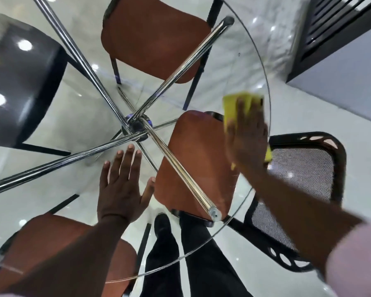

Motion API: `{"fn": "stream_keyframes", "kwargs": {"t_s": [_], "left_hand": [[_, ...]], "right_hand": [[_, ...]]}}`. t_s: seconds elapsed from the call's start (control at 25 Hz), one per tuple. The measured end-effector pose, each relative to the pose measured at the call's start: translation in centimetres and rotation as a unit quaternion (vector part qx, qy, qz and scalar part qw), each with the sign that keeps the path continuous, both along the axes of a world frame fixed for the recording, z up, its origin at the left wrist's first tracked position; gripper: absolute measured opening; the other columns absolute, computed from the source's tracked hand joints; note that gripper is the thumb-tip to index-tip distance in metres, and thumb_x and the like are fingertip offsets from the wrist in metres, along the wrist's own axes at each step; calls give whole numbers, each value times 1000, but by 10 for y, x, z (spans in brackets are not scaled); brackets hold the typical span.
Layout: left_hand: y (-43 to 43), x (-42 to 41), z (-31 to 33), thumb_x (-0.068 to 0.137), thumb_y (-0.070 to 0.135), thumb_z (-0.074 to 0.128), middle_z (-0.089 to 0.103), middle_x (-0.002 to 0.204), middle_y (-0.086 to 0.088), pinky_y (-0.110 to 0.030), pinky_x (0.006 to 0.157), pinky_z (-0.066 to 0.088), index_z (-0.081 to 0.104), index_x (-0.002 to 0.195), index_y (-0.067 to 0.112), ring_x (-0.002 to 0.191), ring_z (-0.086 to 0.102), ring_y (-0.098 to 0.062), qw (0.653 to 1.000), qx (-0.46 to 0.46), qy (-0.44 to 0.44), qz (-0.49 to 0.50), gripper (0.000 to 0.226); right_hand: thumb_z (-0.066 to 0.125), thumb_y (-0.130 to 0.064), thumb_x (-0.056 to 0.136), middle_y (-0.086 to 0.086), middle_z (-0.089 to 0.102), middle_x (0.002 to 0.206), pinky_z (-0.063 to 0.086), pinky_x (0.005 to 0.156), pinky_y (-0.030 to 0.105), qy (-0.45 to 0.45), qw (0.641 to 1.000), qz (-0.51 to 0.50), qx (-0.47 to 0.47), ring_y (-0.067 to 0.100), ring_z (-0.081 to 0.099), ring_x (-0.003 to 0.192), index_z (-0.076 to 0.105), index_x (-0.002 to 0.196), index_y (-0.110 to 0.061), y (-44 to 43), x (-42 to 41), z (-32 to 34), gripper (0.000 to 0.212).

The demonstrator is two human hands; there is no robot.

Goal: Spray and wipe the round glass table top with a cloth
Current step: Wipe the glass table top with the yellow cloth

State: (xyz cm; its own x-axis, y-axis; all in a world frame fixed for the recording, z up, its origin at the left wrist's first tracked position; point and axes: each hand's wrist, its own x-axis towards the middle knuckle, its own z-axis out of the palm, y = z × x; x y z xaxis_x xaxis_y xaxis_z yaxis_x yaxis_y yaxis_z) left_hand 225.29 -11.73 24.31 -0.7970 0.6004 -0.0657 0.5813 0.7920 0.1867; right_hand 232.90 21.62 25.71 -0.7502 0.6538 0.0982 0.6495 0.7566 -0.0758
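Note:
The round glass table top (263, 67) fills the view, its thin edge curving down the right side. Crossed chrome legs (135, 125) show through the glass. A yellow cloth (234, 106) lies flat on the glass near the right edge, pressed down under my right hand (247, 136). The cloth pokes out beyond the fingers and at the heel of the palm. My left hand (121, 187) rests flat on the glass near the table's middle, fingers spread, holding nothing. No spray bottle is in view.
Brown-seated chairs (156, 39) (193, 159) (58, 249) sit under the glass at the far side, right and near left. A black chair (24, 86) is at the left, and a black mesh chair (306, 179) stands outside the right edge. A grey cabinet (347, 69) is at the upper right.

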Motion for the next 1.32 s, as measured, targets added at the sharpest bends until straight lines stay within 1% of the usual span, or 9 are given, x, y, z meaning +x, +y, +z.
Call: {"fn": "stream_keyframes", "kwargs": {"t_s": [0.12,0.24,0.32,0.4,0.48,0.6,0.72,0.92,1.32], "left_hand": [[-1,1,-1,99,55,44,20,174,-5,-57,128,18,27,165,15,160,22,-31,1000,9,13,2,79],[-2,1,-6,101,56,42,23,174,-6,-55,129,18,27,165,15,159,24,-32,999,16,30,-3,77],[0,1,-7,101,56,41,23,174,-5,-53,129,17,27,165,16,159,24,-32,999,15,33,-7,76],[-1,0,-5,100,56,42,23,174,-4,-52,129,17,28,164,17,159,25,-32,999,26,26,-5,76],[2,1,2,100,59,42,28,172,-6,-54,127,20,32,162,15,156,29,-33,999,39,27,1,77],[33,-11,18,98,64,44,35,167,-13,-59,126,21,37,159,10,152,35,-36,998,48,40,-16,81],[105,-50,23,97,66,50,25,172,-12,-60,128,16,36,161,14,157,28,-33,990,78,75,-91,84],[199,-91,-1,97,72,40,10,176,-5,-55,130,7,24,165,17,162,16,-29,983,41,49,-171,89],[208,-90,-1,93,69,45,14,176,-4,-60,127,16,22,166,17,162,13,-25,988,1,35,-153,92]], "right_hand": [[41,-53,112,16,26,178,33,127,59,-42,960,275,-28,39,30,163,33,170,-30,-97,106,2,63],[53,-57,107,13,36,174,31,128,57,-80,874,479,-24,37,37,160,29,168,-44,-27,85,-3,67],[42,-59,110,20,39,171,29,131,50,-31,929,369,20,40,40,156,13,170,-47,34,43,-11,67],[26,-59,114,21,38,171,35,127,52,37,997,60,18,40,42,155,21,171,-43,50,17,-10,59],[30,-56,112,17,32,175,40,121,60,57,990,-129,4,40,38,158,32,170,-34,-1,34,-12,61],[44,-53,111,16,26,178,32,125,64,-3,998,45,-45,45,28,162,31,170,-34,-111,109,0,63],[45,-55,111,18,32,175,34,123,66,-28,974,222,-27,50,30,160,38,166,-39,-55,117,-12,58],[37,-51,114,13,20,179,47,113,57,35,982,-80,-166,51,54,139,17,171,-44,111,-5,-11,61],[52,-47,107,24,56,136,60,77,54,35,938,-179,-295,51,70,94,9,172,-33,19,49,30,79]]}}
